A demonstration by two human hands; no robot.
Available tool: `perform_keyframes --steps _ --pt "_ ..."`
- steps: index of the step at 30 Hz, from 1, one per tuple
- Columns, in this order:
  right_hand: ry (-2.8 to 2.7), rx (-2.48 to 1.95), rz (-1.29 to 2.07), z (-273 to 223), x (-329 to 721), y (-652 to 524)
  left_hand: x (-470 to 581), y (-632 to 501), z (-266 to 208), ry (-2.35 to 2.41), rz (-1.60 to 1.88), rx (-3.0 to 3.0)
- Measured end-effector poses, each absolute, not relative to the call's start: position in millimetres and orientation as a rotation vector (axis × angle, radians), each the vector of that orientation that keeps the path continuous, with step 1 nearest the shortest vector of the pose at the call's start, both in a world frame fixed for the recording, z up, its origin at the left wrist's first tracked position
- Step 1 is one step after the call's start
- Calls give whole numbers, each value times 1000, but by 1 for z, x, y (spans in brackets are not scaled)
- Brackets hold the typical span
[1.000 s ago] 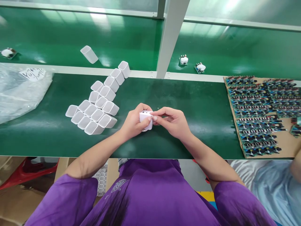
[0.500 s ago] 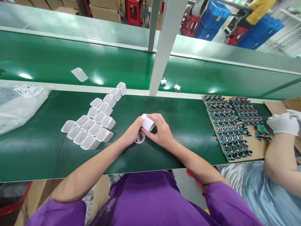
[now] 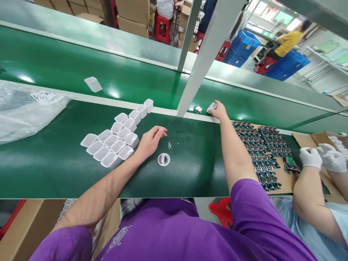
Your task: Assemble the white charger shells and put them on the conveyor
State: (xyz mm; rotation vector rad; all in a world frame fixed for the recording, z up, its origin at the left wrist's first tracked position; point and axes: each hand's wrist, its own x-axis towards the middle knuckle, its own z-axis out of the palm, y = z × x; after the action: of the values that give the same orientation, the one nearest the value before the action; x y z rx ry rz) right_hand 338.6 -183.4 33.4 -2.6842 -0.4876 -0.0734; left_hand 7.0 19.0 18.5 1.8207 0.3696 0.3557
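Observation:
My right hand (image 3: 219, 110) reaches out to the green belt, its fingers closed on a white plastic housing (image 3: 211, 107). On the belt to its left lies a small white-capped circuit part (image 3: 198, 109). My left hand (image 3: 152, 139) rests over the dark green work surface with nothing visible in it, fingers loosely stretched and slightly curled. A small heap of tiny clear pieces (image 3: 170, 145) lies just right of its fingertips. Below that heap sits a round white ring (image 3: 164, 160) with a bar across it. Several open white housings (image 3: 111, 141) stand grouped left of my left hand.
A single housing (image 3: 93, 84) lies on the belt at the left. A clear plastic bag (image 3: 24, 116) covers the far left. Rows of circuit boards (image 3: 262, 152) lie on cardboard at the right, beside a co-worker's gloved hands (image 3: 333, 159). A metal post (image 3: 202, 54) rises beyond the work surface.
My hands have parted. The right hand has moved forward and right to the belt with the white housing; the left stays near the middle. The tiny clear pieces and the ring are now uncovered.

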Motion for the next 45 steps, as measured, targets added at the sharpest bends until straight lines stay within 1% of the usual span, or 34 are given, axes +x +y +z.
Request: perform_keyframes --steps 2,5,7,8,10,13,16,21,24,27,30,32,34,37,39,42,45 --pt "-508 -2671 -68 28 331 -179 6 19 22 365 350 1857" --pt "-547 -2619 -302 23 305 -179 5 20 28 377 358 1911" --pt "-721 -2506 -414 20 276 -181 5 21 32 391 377 1946" --pt "-856 -2432 -386 17 257 -183 4 21 34 395 390 1965" --pt "-1126 -2295 -207 9 215 -184 2 22 38 392 423 2006" --pt "-1372 -2223 -69 -2 159 -184 -6 21 51 335 491 2078" --pt "-1516 -2255 -74 -6 131 -180 -15 24 73 299 526 2183" --pt "-1676 -2382 -130 2 124 -173 -9 55 105 440 378 2483" --pt "-1778 -2452 -151 10 120 -171 18 85 107 602 303 2642" --pt "-1870 -2500 -162 18 113 -170 58 104 99 722 260 2740" --pt "-1933 -2537 -164 25 108 -169 95 106 89 805 80 2795" --pt "-1959 -2555 -166 27 105 -168 112 102 86 833 -44 2783" --pt "-1972 -2564 -168 28 102 -167 120 98 87 822 -76 2765" --pt "-1957 -2562 -168 26 101 -166 116 93 96 768 -15 2773" --pt "-1930 -2549 -171 25 103 -166 103 86 104 705 112 2699" --pt "-1866 -2515 -185 21 110 -167 68 67 112 554 298 2276" --pt "-1772 -2498 -214 20 116 -169 29 41 103 416 289 1733"
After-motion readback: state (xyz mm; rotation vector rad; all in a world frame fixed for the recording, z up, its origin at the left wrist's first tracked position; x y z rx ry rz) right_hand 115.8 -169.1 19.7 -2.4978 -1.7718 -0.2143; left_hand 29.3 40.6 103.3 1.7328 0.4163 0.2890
